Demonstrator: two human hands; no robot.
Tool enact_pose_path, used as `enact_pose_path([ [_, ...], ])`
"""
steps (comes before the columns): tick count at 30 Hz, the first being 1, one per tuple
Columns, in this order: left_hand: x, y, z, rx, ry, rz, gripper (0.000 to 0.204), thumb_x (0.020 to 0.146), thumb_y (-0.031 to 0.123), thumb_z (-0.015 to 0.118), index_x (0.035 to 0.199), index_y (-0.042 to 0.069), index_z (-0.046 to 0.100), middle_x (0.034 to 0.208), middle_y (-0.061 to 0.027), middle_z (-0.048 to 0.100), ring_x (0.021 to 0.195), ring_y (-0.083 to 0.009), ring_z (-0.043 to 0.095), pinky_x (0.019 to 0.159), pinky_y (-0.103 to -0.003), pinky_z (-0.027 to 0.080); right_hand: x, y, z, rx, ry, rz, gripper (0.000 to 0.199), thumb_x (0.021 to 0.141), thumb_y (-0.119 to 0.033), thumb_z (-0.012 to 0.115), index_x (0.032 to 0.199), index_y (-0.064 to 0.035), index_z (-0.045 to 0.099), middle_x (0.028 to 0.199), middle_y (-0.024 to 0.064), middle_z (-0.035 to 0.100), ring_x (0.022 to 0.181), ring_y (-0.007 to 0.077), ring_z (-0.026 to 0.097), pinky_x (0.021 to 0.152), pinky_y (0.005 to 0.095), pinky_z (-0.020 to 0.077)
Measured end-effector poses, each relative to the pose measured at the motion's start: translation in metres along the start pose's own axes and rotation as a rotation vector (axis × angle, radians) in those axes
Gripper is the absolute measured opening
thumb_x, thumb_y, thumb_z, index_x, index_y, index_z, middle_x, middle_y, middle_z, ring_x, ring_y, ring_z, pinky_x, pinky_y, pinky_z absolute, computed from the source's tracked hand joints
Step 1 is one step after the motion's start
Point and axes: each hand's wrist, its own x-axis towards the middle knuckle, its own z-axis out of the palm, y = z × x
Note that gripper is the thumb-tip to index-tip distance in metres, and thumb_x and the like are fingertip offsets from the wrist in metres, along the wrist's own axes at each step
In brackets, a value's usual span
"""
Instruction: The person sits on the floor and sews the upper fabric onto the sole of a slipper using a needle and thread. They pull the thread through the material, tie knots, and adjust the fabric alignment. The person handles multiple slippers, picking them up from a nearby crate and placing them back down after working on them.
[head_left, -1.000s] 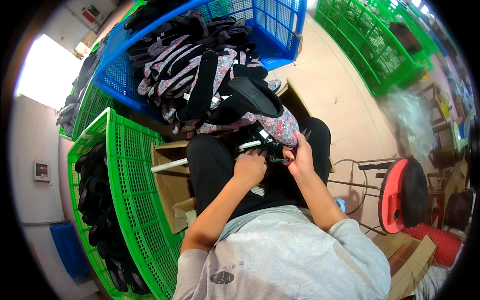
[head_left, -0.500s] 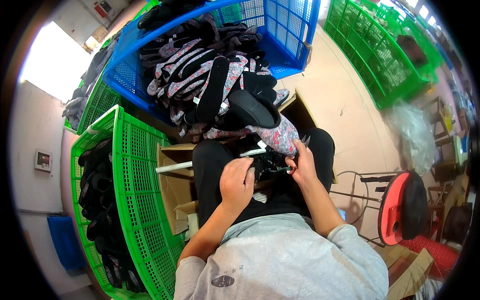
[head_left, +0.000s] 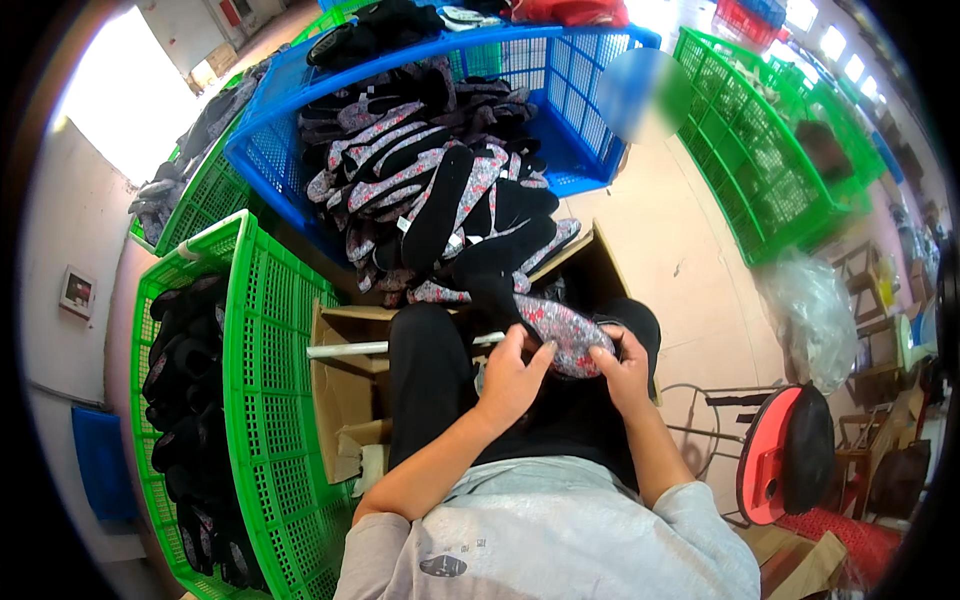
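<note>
A slipper with a grey and red floral upper (head_left: 560, 328) and a black part at its far end is held over my lap. My left hand (head_left: 512, 384) grips its near left side, thumb on the floral cloth. On the right side my right hand (head_left: 624, 374) pinches the same slipper between thumb and fingers. Just beyond lies a heap of similar slippers (head_left: 405, 190), floral with black soles, spilling over the near side of a blue crate (head_left: 590, 110). Whether my right hand also has a small tool behind the slipper, I cannot tell.
At my left stands a green crate (head_left: 285, 400) filled with black slippers. Around my knees is an open cardboard box (head_left: 335, 375) with a pale bar (head_left: 350, 350) across it. A red and black stool (head_left: 775, 455) stands at right, near a plastic bag (head_left: 815, 320) and another green crate (head_left: 745, 150).
My left hand has moved right and taken hold of the slipper. The slipper has come nearer to me and turned, so more floral cloth shows. My head view has shifted slightly.
</note>
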Motion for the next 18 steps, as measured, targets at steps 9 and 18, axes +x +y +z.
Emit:
enact_pose_path([
  [9, -0.044, -0.022, -0.002, -0.845, 0.119, -0.477, 0.013, 0.099, 0.021, 0.059, 0.098, 0.009, 0.054, 0.094, -0.0004, 0.06, 0.079, -0.0066, 0.053, 0.066, -0.024, 0.043, -0.03, -0.013, 0.031, -0.214, -0.192, 0.031, 0.026, 0.083, -0.012, 0.076, 0.104, 0.0004, 0.067, 0.091, 0.0039, 0.068, 0.079, 0.0094, 0.061, 0.071, 0.0253, 0.0505],
  [18, -0.073, 0.0, -0.084, -0.857, 0.061, -0.669, 0.022, 0.093, 0.015, 0.068, 0.096, 0.006, 0.049, 0.096, -0.0064, 0.06, 0.087, -0.016, 0.063, 0.074, -0.033, 0.054, -0.065, -0.004, 0.083, -0.16, -0.391, -0.088, 0.027, 0.082, -0.01, 0.079, 0.104, -0.0018, 0.067, 0.09, 0.0076, 0.071, 0.077, 0.011, 0.065, 0.068, 0.0258, 0.0521],
])
